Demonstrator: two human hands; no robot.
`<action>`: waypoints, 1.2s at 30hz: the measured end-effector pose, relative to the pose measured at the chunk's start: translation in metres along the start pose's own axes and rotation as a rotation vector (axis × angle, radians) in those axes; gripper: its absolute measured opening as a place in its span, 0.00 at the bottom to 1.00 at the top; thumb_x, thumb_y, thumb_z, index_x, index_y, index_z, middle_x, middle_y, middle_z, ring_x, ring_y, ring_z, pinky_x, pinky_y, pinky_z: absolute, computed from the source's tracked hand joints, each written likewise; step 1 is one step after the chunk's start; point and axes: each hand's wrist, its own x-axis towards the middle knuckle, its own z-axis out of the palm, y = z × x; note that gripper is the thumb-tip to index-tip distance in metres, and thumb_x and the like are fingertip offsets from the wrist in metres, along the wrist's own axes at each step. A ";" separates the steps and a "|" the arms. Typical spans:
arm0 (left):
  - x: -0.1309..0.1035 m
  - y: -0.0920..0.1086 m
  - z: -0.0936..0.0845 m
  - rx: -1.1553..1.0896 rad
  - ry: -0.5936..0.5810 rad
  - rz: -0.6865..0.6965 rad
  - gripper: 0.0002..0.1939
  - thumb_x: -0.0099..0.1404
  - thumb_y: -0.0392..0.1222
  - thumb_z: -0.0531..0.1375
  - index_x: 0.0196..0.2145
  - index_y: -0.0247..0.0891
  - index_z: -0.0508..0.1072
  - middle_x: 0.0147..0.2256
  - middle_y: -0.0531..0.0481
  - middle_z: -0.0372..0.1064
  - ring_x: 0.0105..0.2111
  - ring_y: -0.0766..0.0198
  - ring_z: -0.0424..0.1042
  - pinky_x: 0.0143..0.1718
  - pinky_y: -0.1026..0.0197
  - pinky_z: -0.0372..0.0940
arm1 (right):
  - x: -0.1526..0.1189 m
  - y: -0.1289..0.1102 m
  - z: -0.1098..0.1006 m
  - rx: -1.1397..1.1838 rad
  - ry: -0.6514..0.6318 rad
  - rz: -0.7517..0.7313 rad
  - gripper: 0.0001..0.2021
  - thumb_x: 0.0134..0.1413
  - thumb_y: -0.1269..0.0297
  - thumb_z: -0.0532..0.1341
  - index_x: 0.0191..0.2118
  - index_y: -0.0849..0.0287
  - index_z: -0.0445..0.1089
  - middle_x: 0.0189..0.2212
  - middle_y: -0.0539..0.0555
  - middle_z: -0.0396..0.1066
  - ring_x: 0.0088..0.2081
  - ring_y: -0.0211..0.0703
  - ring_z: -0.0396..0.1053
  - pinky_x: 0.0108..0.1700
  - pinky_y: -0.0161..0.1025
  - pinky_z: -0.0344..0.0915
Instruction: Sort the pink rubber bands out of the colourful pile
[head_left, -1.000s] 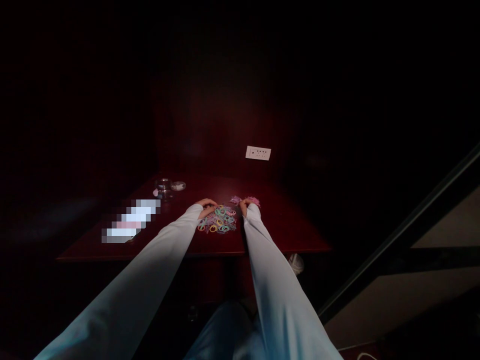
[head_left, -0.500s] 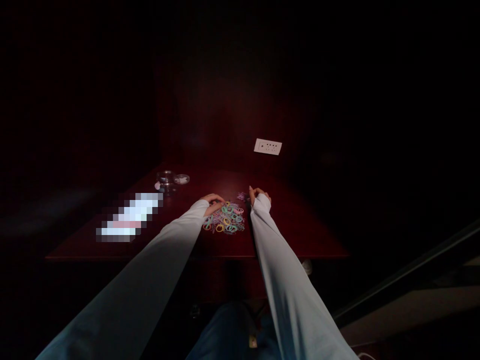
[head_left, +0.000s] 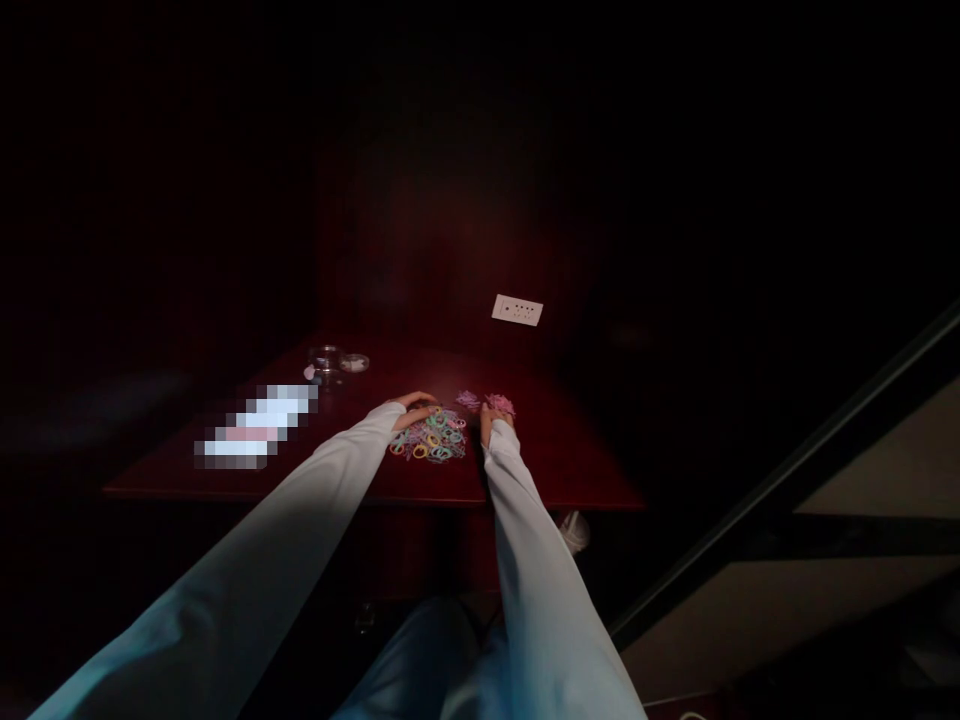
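Observation:
A pile of colourful small bands and rings (head_left: 431, 438) lies on the dark red table (head_left: 300, 488). My left hand (head_left: 415, 408) rests at the upper left edge of this pile, its fingers spread over it. To the right of the pile is my right hand (head_left: 493, 420), beside a small pink heap (head_left: 500, 403); its fingers are mostly hidden, and whether it holds anything is unclear. A little purple heap (head_left: 467, 399) sits between the hands, farther back.
At the back left stand a clear jar (head_left: 325, 360) and a round clear lid (head_left: 355, 363). A bright pixelated patch (head_left: 259, 425) lies left of my left arm. A white socket plate (head_left: 517, 310) is on the wall behind.
My right hand has come lower and nearer, and the pink heap beyond it now shows. My left hand stays by the pile. The whole view has shifted slightly.

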 end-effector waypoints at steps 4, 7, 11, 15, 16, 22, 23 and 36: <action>0.001 -0.002 0.002 0.049 0.006 -0.071 0.27 0.54 0.65 0.63 0.46 0.48 0.81 0.46 0.49 0.82 0.49 0.50 0.78 0.55 0.54 0.68 | -0.006 -0.021 0.006 0.017 0.001 0.049 0.15 0.69 0.55 0.55 0.35 0.54 0.74 0.43 0.57 0.74 0.54 0.53 0.67 0.57 0.47 0.62; 0.002 -0.003 0.004 -0.001 -0.015 -0.064 0.28 0.54 0.66 0.63 0.45 0.45 0.81 0.46 0.48 0.82 0.49 0.50 0.78 0.54 0.54 0.69 | -0.009 -0.028 0.007 0.025 -0.007 0.094 0.15 0.69 0.52 0.55 0.35 0.54 0.71 0.44 0.58 0.72 0.52 0.53 0.67 0.57 0.47 0.62; 0.002 -0.002 0.000 -0.074 -0.041 -0.029 0.30 0.55 0.69 0.62 0.42 0.41 0.82 0.43 0.45 0.82 0.47 0.50 0.78 0.51 0.56 0.70 | -0.010 -0.031 0.004 0.026 -0.063 0.098 0.16 0.68 0.48 0.55 0.37 0.53 0.71 0.44 0.57 0.70 0.49 0.50 0.67 0.55 0.45 0.62; 0.002 0.002 -0.005 -0.008 -0.058 -0.052 0.31 0.54 0.71 0.61 0.38 0.41 0.83 0.39 0.46 0.82 0.45 0.49 0.78 0.48 0.56 0.71 | -0.007 -0.030 0.004 0.059 -0.085 0.066 0.19 0.69 0.47 0.54 0.34 0.53 0.72 0.39 0.56 0.71 0.48 0.50 0.68 0.53 0.44 0.63; 0.002 0.004 -0.005 0.011 -0.041 -0.054 0.30 0.54 0.70 0.60 0.37 0.41 0.83 0.39 0.46 0.82 0.44 0.49 0.78 0.48 0.55 0.70 | -0.006 -0.029 0.005 0.068 -0.083 0.061 0.19 0.69 0.48 0.54 0.33 0.53 0.73 0.38 0.55 0.71 0.48 0.50 0.68 0.53 0.44 0.63; -0.003 0.014 -0.002 0.083 0.017 -0.064 0.29 0.57 0.70 0.57 0.34 0.43 0.82 0.35 0.47 0.81 0.42 0.50 0.77 0.42 0.57 0.70 | 0.004 -0.024 0.007 0.042 -0.054 -0.017 0.14 0.69 0.60 0.57 0.38 0.54 0.80 0.43 0.55 0.77 0.51 0.48 0.68 0.60 0.43 0.59; -0.004 0.015 -0.001 0.088 0.015 -0.065 0.29 0.57 0.70 0.56 0.34 0.43 0.82 0.34 0.48 0.81 0.41 0.50 0.77 0.41 0.58 0.70 | 0.006 -0.023 0.007 0.035 -0.049 -0.026 0.13 0.68 0.60 0.58 0.41 0.54 0.81 0.44 0.55 0.77 0.52 0.48 0.67 0.61 0.43 0.58; 0.000 0.010 0.005 -0.034 0.037 -0.069 0.29 0.63 0.68 0.55 0.37 0.41 0.82 0.40 0.46 0.81 0.41 0.53 0.77 0.42 0.58 0.71 | 0.035 -0.025 0.015 -0.011 -0.159 -0.171 0.13 0.62 0.50 0.64 0.40 0.51 0.84 0.42 0.55 0.75 0.51 0.51 0.62 0.56 0.44 0.56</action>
